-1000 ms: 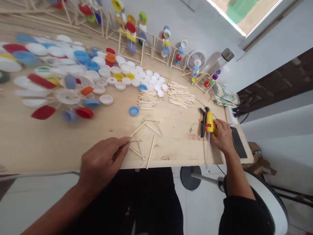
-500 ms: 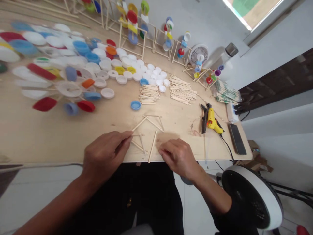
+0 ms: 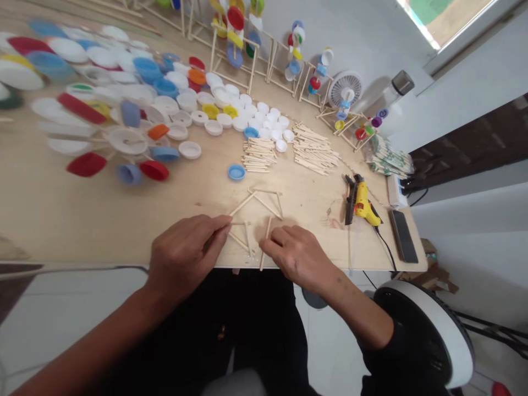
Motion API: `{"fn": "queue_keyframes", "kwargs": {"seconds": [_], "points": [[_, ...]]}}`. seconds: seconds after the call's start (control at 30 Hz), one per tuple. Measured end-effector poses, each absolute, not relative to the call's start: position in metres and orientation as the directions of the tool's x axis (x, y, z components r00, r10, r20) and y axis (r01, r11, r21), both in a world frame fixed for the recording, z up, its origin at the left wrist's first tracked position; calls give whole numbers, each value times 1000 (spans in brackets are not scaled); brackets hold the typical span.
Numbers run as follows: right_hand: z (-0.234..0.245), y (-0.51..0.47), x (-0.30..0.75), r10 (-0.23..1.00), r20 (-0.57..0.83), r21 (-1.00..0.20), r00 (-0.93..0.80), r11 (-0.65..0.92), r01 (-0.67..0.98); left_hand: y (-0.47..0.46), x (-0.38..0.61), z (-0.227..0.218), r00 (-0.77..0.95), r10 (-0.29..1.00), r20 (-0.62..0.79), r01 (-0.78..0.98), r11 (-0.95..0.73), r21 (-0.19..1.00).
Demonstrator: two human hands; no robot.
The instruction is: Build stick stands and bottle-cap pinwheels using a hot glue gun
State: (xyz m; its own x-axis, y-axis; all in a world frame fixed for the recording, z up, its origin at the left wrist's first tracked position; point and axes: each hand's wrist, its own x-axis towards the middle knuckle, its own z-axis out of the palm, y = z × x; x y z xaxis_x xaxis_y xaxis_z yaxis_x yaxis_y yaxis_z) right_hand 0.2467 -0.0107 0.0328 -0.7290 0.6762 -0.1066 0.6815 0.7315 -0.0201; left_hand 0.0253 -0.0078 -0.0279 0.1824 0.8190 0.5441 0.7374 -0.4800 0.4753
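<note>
Near the table's front edge, my left hand (image 3: 187, 247) pinches one corner of a small triangle of wooden sticks (image 3: 248, 239). My right hand (image 3: 295, 253) has its fingers closed at a single loose wooden stick (image 3: 266, 242), just right of that triangle. Whether the fingers grip the stick or only press on it is partly hidden. Behind both hands lies another joined frame of sticks (image 3: 267, 202), one end close to my left fingertips. A blue bottle cap (image 3: 236, 172) rests beyond it.
Piles of short sticks (image 3: 315, 149) and many bottle caps (image 3: 190, 149) spread across the table. A yellow glue gun (image 3: 363, 204) with a cord and a phone (image 3: 403, 236) lie at the right. Stick-and-cap wheel models (image 3: 235, 52) and a small fan (image 3: 345, 91) line the wall.
My right hand has moved left onto the loose stick, which it was beside before. My left hand keeps its pinch on the triangle. The whole view has shifted slightly.
</note>
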Motion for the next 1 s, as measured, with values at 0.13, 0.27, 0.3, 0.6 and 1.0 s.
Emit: {"fn": "queue_keyframes", "kwargs": {"seconds": [0.13, 0.27, 0.3, 0.6, 1.0], "points": [[43, -3, 249, 575, -222, 18, -787, 810, 586, -8, 26, -31, 177, 809, 560, 726, -492, 480], [47, 0, 250, 495, -256, 17, -830, 861, 508, -8, 27, -31, 175, 812, 557, 720, -492, 489], [47, 1, 250, 478, -254, 15, -841, 871, 491, -8, 27, -31, 175, 815, 553, 719, -489, 494], [46, 7, 254, 390, -239, -8, -889, 915, 403, -10, 26, -31, 179, 849, 497, 723, -456, 519], [44, 5, 261, 400, -206, -23, -893, 911, 413, -8, 26, -29, 171, 819, 548, 708, -489, 510]]}}
